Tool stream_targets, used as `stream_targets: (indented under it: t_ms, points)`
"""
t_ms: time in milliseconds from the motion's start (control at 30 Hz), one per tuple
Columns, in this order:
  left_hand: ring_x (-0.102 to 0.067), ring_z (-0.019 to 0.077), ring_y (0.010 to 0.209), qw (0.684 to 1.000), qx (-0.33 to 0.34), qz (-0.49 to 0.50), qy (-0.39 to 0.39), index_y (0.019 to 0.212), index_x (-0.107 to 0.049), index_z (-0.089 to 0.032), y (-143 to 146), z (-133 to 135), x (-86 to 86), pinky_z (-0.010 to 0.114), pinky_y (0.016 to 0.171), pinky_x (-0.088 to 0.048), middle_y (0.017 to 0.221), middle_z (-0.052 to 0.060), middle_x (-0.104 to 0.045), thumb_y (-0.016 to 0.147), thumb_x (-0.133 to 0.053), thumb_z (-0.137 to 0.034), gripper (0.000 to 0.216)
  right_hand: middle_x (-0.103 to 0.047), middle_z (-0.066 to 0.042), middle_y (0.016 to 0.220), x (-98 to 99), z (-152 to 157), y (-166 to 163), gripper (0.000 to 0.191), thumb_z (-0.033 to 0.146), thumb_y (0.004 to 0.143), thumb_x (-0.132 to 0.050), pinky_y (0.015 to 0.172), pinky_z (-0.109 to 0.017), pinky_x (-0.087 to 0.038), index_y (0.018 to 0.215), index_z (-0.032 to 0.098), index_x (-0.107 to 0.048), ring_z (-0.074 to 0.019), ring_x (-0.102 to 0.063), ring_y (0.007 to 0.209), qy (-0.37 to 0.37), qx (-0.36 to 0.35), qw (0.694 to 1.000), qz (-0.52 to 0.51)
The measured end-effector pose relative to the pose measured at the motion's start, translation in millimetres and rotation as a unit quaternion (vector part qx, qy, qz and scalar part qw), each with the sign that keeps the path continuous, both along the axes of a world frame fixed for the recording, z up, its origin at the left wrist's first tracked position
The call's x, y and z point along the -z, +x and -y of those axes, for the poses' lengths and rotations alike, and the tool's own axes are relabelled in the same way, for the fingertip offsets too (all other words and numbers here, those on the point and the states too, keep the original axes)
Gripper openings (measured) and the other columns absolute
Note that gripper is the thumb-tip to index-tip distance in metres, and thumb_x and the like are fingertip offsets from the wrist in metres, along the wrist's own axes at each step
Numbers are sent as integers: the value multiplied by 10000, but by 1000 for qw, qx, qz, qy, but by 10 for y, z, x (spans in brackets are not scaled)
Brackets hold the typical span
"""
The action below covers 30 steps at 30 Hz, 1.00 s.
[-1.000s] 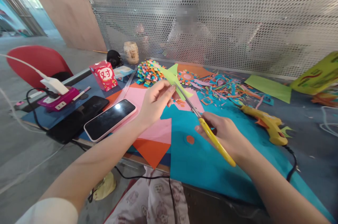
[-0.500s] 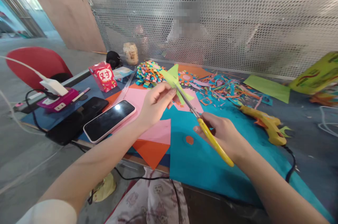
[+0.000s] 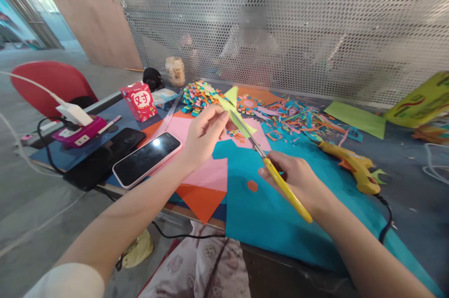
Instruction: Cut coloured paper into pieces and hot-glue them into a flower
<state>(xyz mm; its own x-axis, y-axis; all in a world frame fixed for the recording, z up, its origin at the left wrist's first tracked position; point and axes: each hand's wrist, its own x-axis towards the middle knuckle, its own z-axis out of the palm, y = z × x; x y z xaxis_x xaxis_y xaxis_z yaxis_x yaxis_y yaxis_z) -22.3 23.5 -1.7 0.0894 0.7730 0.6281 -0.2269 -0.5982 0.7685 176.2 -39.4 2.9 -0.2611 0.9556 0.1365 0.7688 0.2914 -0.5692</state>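
Yellow-green paper sits pinched in our left hand, raised above the middle of the bench. Our right hand grips the scissors, whose blades seem to bite the paper. A phone lies near the bench's left edge.

Between the two raised hands, the teal sheet lies flat and bare, leaving open room near the table's front edge. To the left, a phone and a red box stand in the way. To the right, a glue gun with its black cord blocks the path. Farther back, a heap of paper scraps crowds the surface, and a perforated metal screen closes off the far side.
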Motion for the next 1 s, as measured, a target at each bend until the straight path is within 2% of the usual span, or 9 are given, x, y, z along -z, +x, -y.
stream_targets:
  t_ms: [167, 267, 400, 633, 833, 1000]
  points:
    - [-496, 61, 487, 999, 43, -6, -1, 711, -529, -190, 32, 8, 2, 206, 447, -397, 615, -21, -583, 887, -610, -395, 282, -445, 36, 543, 85, -12, 28, 484, 676, 825, -455, 453, -251, -288, 634, 233, -409, -111, -375, 487, 39, -14, 999, -20]
    - [-500, 64, 483, 998, 54, -7, -11, 717, -525, -191, 42, 17, 2, 204, 440, -398, 598, -24, -574, 881, -616, -408, 287, -442, 38, 538, 57, -2, 22, 465, 652, 828, -461, 452, -250, -286, 627, 236, -402, -109, -373, 482, 30, -18, 999, -16]
    - [-481, 53, 474, 1000, 30, -7, -7, 723, -515, -189, 50, 29, 6, 204, 444, -391, 620, -24, -576, 896, -598, -394, 281, -464, 33, 534, -15, 30, 11, 394, 577, 835, -478, 446, -250, -291, 639, 245, -402, -112, -386, 475, -6, -41, 999, -29]
    - [-485, 53, 480, 1000, 9, -9, 10, 734, -518, -191, 54, 26, 21, 200, 442, -385, 631, -21, -579, 908, -589, -394, 276, -522, 10, 555, -50, 34, -3, 356, 550, 841, -465, 458, -250, -328, 662, 244, -432, -123, -423, 491, -23, -60, 997, -45]
    - [-475, 51, 467, 1000, 15, -17, 3, 727, -514, -192, 54, 29, 23, 202, 435, -388, 621, -21, -589, 895, -598, -434, 306, -478, 21, 532, -98, 37, -24, 361, 549, 815, -464, 447, -251, -303, 623, 254, -381, -115, -393, 476, -28, -40, 998, -29]
    - [-482, 53, 475, 1000, 28, 0, -12, 716, -519, -192, 61, 38, 10, 200, 439, -392, 619, -25, -587, 874, -623, -440, 312, -421, 38, 504, -76, 31, -21, 433, 616, 800, -459, 434, -251, -270, 587, 252, -365, -103, -351, 462, -8, -20, 1000, -13]
